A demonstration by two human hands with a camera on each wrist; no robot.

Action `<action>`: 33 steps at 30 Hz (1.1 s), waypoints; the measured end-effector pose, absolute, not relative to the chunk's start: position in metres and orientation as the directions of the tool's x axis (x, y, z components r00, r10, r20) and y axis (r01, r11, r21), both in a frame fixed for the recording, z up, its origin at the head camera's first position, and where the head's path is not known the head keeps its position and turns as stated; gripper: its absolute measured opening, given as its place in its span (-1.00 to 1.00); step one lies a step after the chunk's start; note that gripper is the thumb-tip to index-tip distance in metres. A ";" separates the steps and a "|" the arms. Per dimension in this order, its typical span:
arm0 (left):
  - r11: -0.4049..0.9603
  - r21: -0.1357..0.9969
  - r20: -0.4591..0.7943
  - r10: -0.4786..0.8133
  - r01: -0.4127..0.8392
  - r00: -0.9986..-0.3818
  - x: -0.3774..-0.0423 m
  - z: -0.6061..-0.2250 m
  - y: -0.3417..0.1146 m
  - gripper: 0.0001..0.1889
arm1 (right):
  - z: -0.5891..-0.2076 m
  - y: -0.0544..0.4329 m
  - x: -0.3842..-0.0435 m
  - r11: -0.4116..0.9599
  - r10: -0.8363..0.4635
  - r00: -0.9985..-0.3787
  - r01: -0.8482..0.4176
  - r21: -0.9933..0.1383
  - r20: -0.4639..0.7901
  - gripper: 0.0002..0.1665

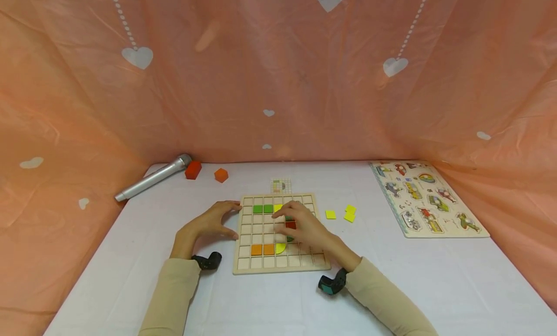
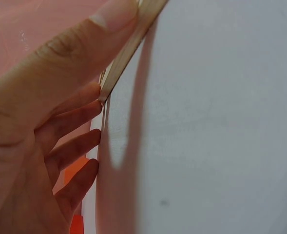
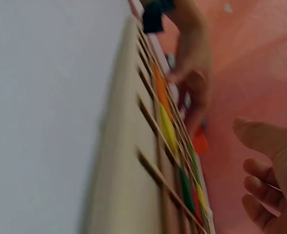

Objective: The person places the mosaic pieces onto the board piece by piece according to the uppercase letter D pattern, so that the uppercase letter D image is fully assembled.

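A wooden grid board [image 1: 256, 228] lies flat on the table. My left hand [image 1: 209, 225] rests at its left edge, thumb and fingertips spread along the rim; the left wrist view shows the thumb [image 2: 65, 58] against the wood. Over the board's middle hovers my right hand [image 1: 309, 228], with thumb and fingers apart and nothing between them in the right wrist view. Two green square tiles [image 1: 263, 209] sit in an upper row, and two orange tiles [image 1: 263, 249] beside a rounded yellow piece [image 1: 280, 249] lower down. Red and green pieces at the right hand are partly hidden by it.
Several loose yellow tiles [image 1: 330, 214] lie right of the board. A small pattern card [image 1: 281, 185] is behind it. Further back left are a silver microphone [image 1: 152, 179], a red block [image 1: 193, 170] and an orange block [image 1: 221, 175]. A picture puzzle board [image 1: 428, 200] lies far right.
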State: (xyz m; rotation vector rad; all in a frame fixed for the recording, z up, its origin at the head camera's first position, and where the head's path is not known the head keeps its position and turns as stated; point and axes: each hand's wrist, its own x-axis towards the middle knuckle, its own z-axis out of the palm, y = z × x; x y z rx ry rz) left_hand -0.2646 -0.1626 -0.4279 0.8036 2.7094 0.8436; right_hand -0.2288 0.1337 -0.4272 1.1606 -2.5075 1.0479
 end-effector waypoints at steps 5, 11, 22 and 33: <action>0.691 0.559 -0.014 0.560 0.457 -0.829 -0.266 -0.430 -0.162 -0.12 | -0.422 0.170 -0.241 0.423 -0.526 -0.674 -0.736 -0.529 0.519 -0.60; 0.692 0.550 -0.007 0.564 0.468 -0.826 -0.267 -0.431 -0.162 -0.12 | -0.421 0.213 -0.248 0.444 -0.471 -0.696 -0.718 -0.535 0.543 -0.58; 0.688 0.566 -0.004 0.553 0.454 -0.833 -0.264 -0.429 -0.162 -0.13 | -0.431 0.259 -0.251 0.596 -0.407 -0.850 -0.524 -0.608 0.334 -0.56; 0.684 0.581 -0.009 0.546 0.440 -0.838 -0.263 -0.429 -0.162 -0.13 | -0.444 0.261 -0.255 0.629 -0.442 -0.857 -0.508 -0.588 0.267 -0.65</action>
